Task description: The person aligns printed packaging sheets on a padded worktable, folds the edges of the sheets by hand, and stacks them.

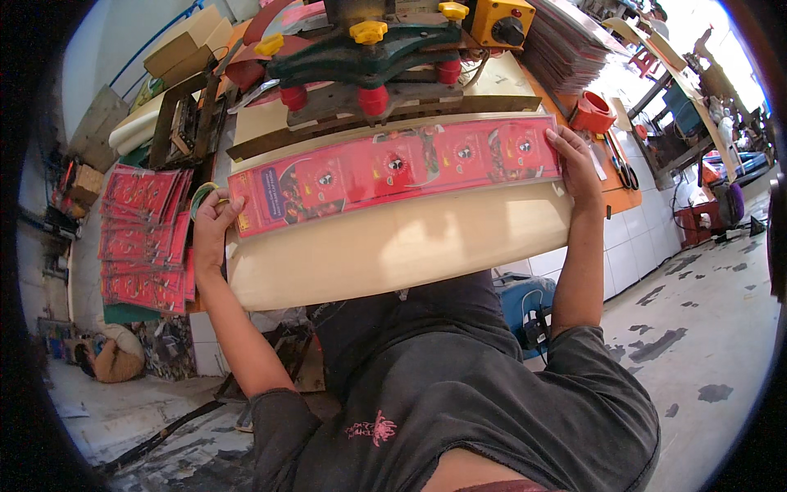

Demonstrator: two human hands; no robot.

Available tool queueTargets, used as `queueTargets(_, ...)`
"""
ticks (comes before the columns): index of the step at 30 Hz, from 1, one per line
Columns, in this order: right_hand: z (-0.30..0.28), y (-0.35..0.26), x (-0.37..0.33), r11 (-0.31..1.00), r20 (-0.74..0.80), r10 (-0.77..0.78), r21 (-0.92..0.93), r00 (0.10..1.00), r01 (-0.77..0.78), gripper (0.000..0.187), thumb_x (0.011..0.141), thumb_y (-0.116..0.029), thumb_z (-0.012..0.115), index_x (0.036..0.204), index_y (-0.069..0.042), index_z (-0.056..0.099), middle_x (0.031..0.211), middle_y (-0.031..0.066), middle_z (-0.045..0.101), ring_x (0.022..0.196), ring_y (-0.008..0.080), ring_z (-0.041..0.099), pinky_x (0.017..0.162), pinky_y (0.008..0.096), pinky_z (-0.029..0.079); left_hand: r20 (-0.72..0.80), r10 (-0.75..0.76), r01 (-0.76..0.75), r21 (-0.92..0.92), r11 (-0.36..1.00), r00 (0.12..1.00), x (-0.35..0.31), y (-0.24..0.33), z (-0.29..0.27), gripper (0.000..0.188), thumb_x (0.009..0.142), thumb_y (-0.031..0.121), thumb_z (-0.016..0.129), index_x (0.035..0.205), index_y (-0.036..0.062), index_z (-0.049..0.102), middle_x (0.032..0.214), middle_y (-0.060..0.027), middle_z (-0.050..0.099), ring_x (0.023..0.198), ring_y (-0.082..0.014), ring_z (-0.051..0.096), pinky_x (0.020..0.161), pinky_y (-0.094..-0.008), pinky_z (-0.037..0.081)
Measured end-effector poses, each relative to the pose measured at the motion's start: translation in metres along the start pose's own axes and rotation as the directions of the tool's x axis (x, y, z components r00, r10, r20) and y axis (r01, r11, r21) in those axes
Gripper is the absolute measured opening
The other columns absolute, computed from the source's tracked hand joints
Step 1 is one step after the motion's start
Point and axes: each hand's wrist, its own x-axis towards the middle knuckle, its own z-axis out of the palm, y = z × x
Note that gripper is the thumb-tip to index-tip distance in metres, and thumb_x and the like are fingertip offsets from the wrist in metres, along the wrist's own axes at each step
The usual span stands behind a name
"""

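My left hand [216, 225] pinches the left end of a long red printed strip [352, 180] with a glossy clear plastic surface, thumb on top. At the other end, my right hand [576, 164] grips the strip's upper right corner, its thumb on the face. The strip lies along the far part of a wide cream board [410, 250], whose near edge bows toward my waist. Whether my fingers also hold the board from beneath is hidden. Just beyond the strip stands a dark green press [369, 61] with yellow knobs and red feet.
Similar red printed sheets [143, 238] lie stacked at left, near an open cardboard box [187, 45]. At right are a yellow control box [502, 23], a tall sheet stack [566, 45], a red tape roll [592, 113] and scissors [625, 166]. Another person [119, 354] is low at far left.
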Motion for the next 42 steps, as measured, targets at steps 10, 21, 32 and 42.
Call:
queueTargets(10,0.005,-0.003,-0.003,1.000,-0.004,-0.014,-0.002,1.000,0.014,0.029,0.098,-0.029,0.069,0.109,-0.001,0.070,0.097,0.0011,0.072,0.085,0.0070,0.065,0.078,0.0236,0.051,-0.074,0.141,-0.144,-0.031,0.989,0.987,0.004,-0.010,-0.011,0.014,0.099,0.014,0.070,0.089,0.0101,0.061,0.090,0.0042,0.067,0.082,-0.0027,0.058,0.077,-0.0209,0.046)
queueTargets(21,-0.007,0.006,0.001,0.996,-0.013,-0.021,-0.084,1.000,0.020,0.032,0.099,-0.034,0.070,0.105,-0.002,0.072,0.091,-0.0007,0.071,0.077,0.0050,0.063,0.071,0.0209,0.050,-0.099,0.230,-0.240,-0.110,0.965,0.968,0.001,-0.002,-0.003,0.010,0.100,0.014,0.069,0.092,0.0084,0.066,0.091,0.0051,0.066,0.083,-0.0019,0.058,0.078,-0.0205,0.046)
queueTargets(32,0.002,-0.003,-0.003,0.999,-0.001,-0.006,-0.034,1.000,0.006,0.034,0.101,-0.030,0.067,0.113,0.002,0.069,0.102,0.0050,0.072,0.088,0.0086,0.067,0.080,0.0244,0.054,-0.223,0.271,-0.271,0.030,0.962,0.937,-0.003,0.016,0.024,0.024,0.102,0.021,0.066,0.080,0.0106,0.060,0.080,0.0094,0.053,0.073,-0.0014,0.044,0.068,-0.0201,0.035)
queueTargets(42,0.011,-0.005,-0.005,1.000,-0.023,0.003,-0.006,1.000,-0.003,0.034,0.101,-0.030,0.067,0.112,0.002,0.070,0.102,0.0066,0.073,0.086,0.0097,0.069,0.078,0.0245,0.055,-0.171,0.212,-0.226,-0.067,0.972,0.962,0.001,-0.003,0.008,0.024,0.102,0.025,0.064,0.091,0.0048,0.068,0.087,0.0063,0.063,0.078,-0.0014,0.052,0.072,-0.0202,0.041)
